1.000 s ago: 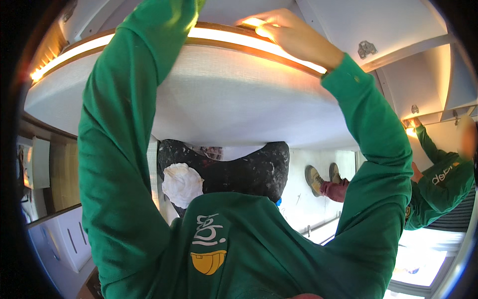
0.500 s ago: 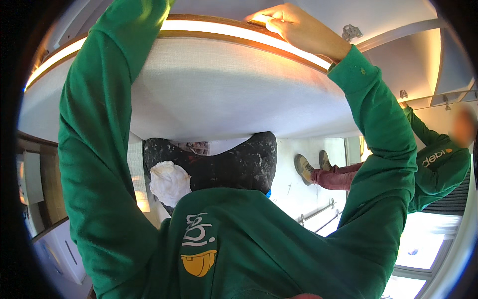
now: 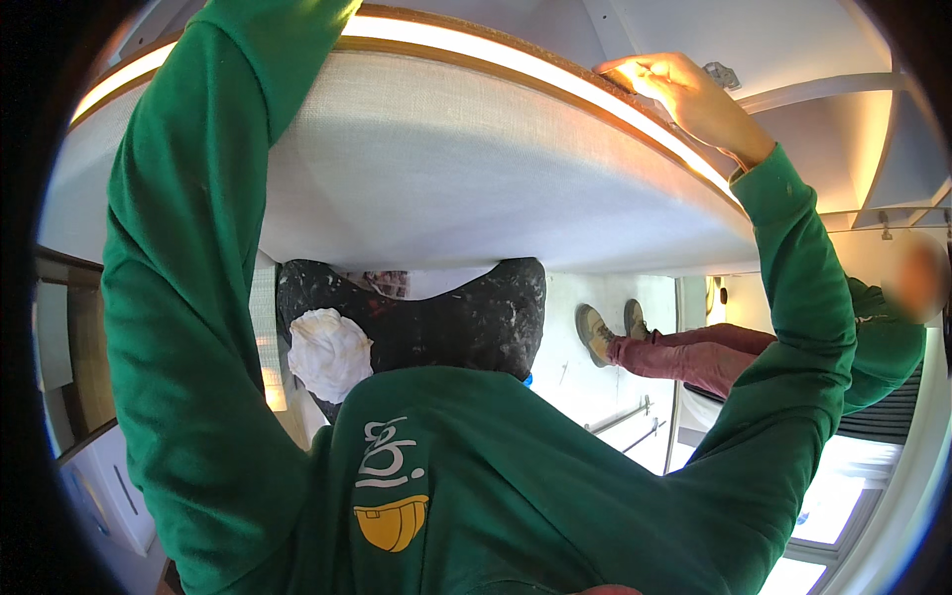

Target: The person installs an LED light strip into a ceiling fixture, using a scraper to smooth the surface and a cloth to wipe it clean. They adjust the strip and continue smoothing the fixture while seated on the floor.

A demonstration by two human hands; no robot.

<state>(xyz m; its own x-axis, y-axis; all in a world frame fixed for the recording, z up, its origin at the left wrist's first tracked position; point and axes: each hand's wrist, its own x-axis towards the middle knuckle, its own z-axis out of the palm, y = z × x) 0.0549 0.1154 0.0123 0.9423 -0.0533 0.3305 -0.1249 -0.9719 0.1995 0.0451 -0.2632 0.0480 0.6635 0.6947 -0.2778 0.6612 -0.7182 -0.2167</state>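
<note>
My right hand [image 3: 699,104] is at the brown wooden edge [image 3: 555,61] that runs along the top of a pale, woven-textured panel [image 3: 476,178]. Its fingers are bent and pressed together at that edge, and whatever lies between them is too small and glaring to make out. A glowing light strip [image 3: 446,38] follows the wood, passing just below the hand. My left arm [image 3: 188,248] reaches up across the left end of the panel in a green sleeve. The left hand itself is beyond the top of the picture.
A metal hinge [image 3: 722,75] sits just beyond my right hand, near open cupboard compartments [image 3: 823,149]. At the right another person [image 3: 883,347] stands in a green top and dark red trousers. A crumpled white cloth [image 3: 329,354] hangs at my dark, paint-spotted trousers [image 3: 446,332].
My right hand has slid to the right along the wooden edge, its arm stretching further out. The left sleeve stays over the panel's left end. The other person is more covered by my right arm.
</note>
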